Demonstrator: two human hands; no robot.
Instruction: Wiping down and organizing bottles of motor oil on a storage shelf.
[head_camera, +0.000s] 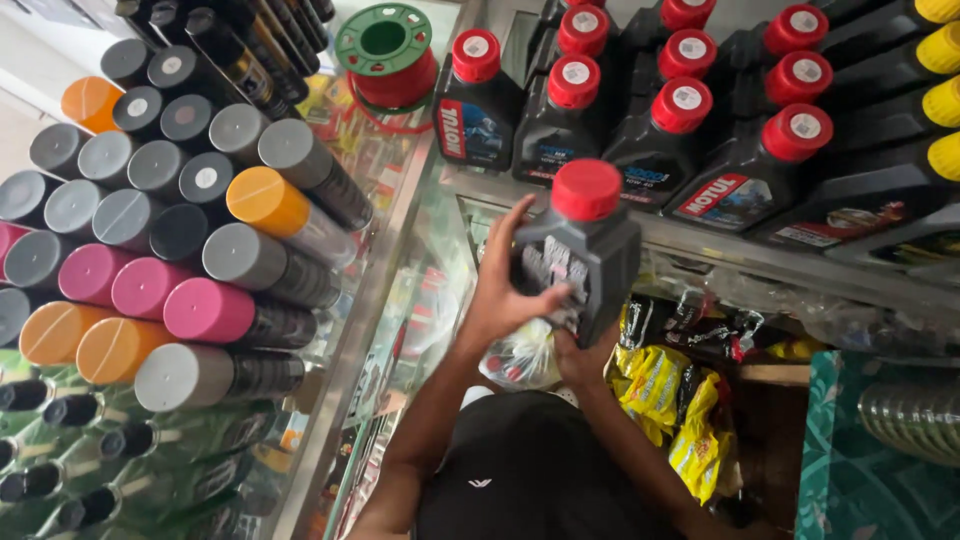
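I hold a black oil bottle with a red cap (585, 250) in both hands, in front of a glass shelf. My left hand (500, 290) grips its left side, fingers spread over the label. Underneath the bottle, my right hand (582, 358) supports its base and is mostly hidden by it. Just beyond the bottle, rows of similar black bottles with red caps (680, 110) stand on the shelf (720, 250).
Spray cans with grey, pink and orange caps (180, 250) are stacked at the left. A green and red wire spool (388, 55) sits near the top. Yellow-capped bottles (940, 100) line the right. Yellow packets (665, 400) lie under the shelf. My black cap (530, 470) fills the bottom.
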